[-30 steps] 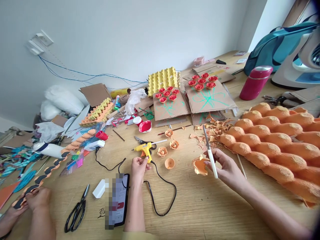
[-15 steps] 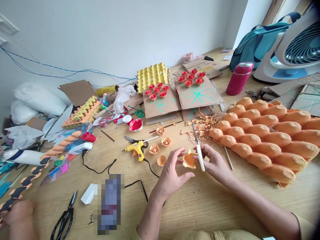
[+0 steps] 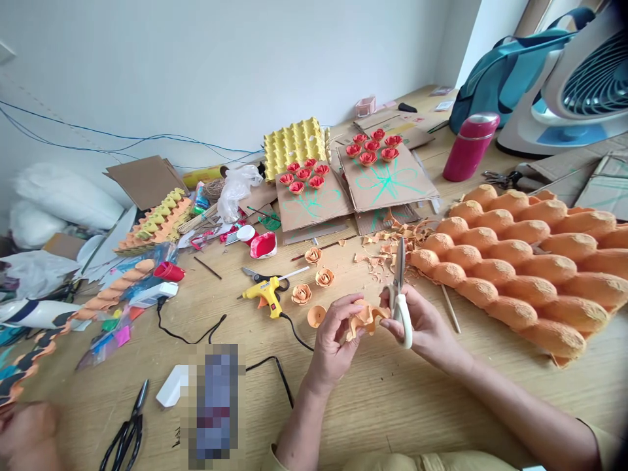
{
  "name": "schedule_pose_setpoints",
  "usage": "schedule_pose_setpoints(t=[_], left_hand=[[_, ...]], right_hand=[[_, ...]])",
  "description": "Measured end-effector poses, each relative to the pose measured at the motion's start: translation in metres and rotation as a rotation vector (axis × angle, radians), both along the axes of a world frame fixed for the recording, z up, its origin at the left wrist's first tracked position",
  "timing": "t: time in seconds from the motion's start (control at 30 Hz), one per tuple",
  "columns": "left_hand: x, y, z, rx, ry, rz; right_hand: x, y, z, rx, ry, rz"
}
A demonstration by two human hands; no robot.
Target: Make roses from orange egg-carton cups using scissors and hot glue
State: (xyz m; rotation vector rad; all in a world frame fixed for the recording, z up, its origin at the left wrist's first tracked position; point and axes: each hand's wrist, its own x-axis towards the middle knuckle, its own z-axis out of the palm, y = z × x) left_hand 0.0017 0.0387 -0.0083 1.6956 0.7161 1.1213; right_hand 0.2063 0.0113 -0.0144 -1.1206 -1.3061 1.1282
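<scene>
Between thumb and fingers, my left hand pinches an orange egg-carton piece with a wavy cut edge. My right hand grips white-handled scissors, their blades pointing up and away from me. A strip of the carton piece reaches to the right fingertips, which seem to touch it. Left of my hands lie a plain orange cup and several orange paper roses. Beyond the hands are orange scraps. A large orange egg tray lies upside down to the right.
A yellow glue gun with a black cord lies left of my hands. Black scissors are at front left, near another person's hand. Cardboard sheets with red roses stand at the back, left of a pink bottle.
My left hand has closed on the carton piece, which is now turned and shifted slightly left. The scissors have tilted, and their handle loops show more. The view has shifted slightly.
</scene>
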Motion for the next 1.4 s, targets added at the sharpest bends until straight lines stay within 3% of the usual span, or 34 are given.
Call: schedule_pose_setpoints(t=[0.17,0.4,0.7,0.97,1.1,1.3,1.4], left_hand=[[-0.001,-0.002,0.0,-0.058,-0.015,0.0],[0.004,-0.006,0.0,-0.366,-0.09,-0.11],[0.009,-0.01,0.002,-0.483,-0.073,-0.138],[0.008,-0.007,0.0,-0.622,-0.206,-0.02],[0.006,-0.007,0.0,-0.471,-0.145,0.077],[0.002,-0.007,0.0,0.197,0.317,0.241],[0.0,-0.006,0.0,0.285,0.358,0.217]], right_hand=[[-0.004,-0.003,0.005,0.037,0.011,0.007],[-0.005,0.012,0.016,-0.208,0.172,-0.102],[-0.008,0.014,0.013,-0.263,0.18,-0.049],[-0.002,0.014,0.02,-0.251,0.168,-0.044],[-0.003,0.013,0.018,-0.225,0.155,-0.008],[-0.009,0.01,0.01,-0.168,0.183,0.015],[-0.009,0.009,0.007,-0.15,0.121,-0.041]])
